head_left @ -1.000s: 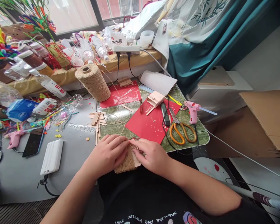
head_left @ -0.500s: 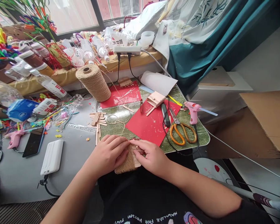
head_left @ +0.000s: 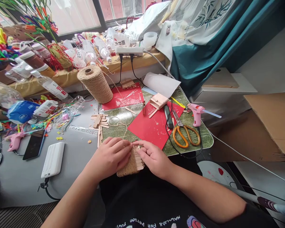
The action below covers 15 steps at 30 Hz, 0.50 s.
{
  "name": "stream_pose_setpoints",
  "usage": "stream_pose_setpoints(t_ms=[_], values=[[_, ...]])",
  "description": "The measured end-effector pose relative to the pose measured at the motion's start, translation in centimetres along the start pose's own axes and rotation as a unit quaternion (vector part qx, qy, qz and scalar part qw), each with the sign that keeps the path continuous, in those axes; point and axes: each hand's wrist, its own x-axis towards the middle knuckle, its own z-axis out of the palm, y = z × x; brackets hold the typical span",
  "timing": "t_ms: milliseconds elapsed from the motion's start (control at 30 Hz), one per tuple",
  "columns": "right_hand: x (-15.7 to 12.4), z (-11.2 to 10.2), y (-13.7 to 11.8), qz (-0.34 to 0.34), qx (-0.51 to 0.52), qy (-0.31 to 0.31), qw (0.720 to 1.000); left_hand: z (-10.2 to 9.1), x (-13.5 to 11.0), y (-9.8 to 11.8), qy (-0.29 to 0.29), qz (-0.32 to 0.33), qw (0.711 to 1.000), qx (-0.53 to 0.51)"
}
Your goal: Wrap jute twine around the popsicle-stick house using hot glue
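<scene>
Close to my body, at the table's front edge, is a craft-stick panel (head_left: pixel 139 163) with twine (head_left: pixel 127 167) wound over its left part. Bare stick ends show on the right. My left hand (head_left: pixel 115 155) is closed on the wrapped part, its fingers bent over the far side. My right hand (head_left: pixel 154 158) grips the panel's right side, index finger stretched along the far edge and thumb on the sticks. Both index fingertips nearly meet at the edge of the winding. A loose strand runs from there to the twine spool (head_left: pixel 96 85), which stands upright.
Orange-handled scissors (head_left: pixel 186 134) lie at right, near a box cutter (head_left: pixel 168 117) and a pink glue gun (head_left: pixel 196 114). Red paper (head_left: pixel 149 129) carries a small stick box (head_left: pixel 158 100). Loose craft sticks (head_left: pixel 99 123), a phone (head_left: pixel 34 145) and a white power bank (head_left: pixel 53 160) lie left.
My right thumb and fingers have shifted slightly up and right, uncovering more of the bare stick ends. The left hand and the panel stay nearly in place.
</scene>
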Motion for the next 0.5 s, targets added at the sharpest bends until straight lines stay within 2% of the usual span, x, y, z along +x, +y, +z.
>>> stream_pose_setpoints(t_ms=[133, 233, 400, 500], values=[[-0.2, 0.1, 0.3, -0.017, -0.054, 0.035, 0.998, 0.1, 0.0, 0.1, 0.005, -0.003, 1.0, -0.003], [-0.7, -0.2, 0.2, -0.02, -0.08, 0.037, 0.996, 0.1, 0.0, 0.1, 0.009, -0.004, 1.0, -0.005], [-2.6, -0.9, -1.0, 0.004, -0.06, -0.013, 0.998, 0.2, -0.1, 0.1, 0.015, -0.006, 1.0, -0.001], [-3.3, -1.4, -1.8, -0.024, -0.085, -0.049, 0.995, 0.1, -0.1, 0.1, 0.009, -0.009, 1.0, 0.004]])
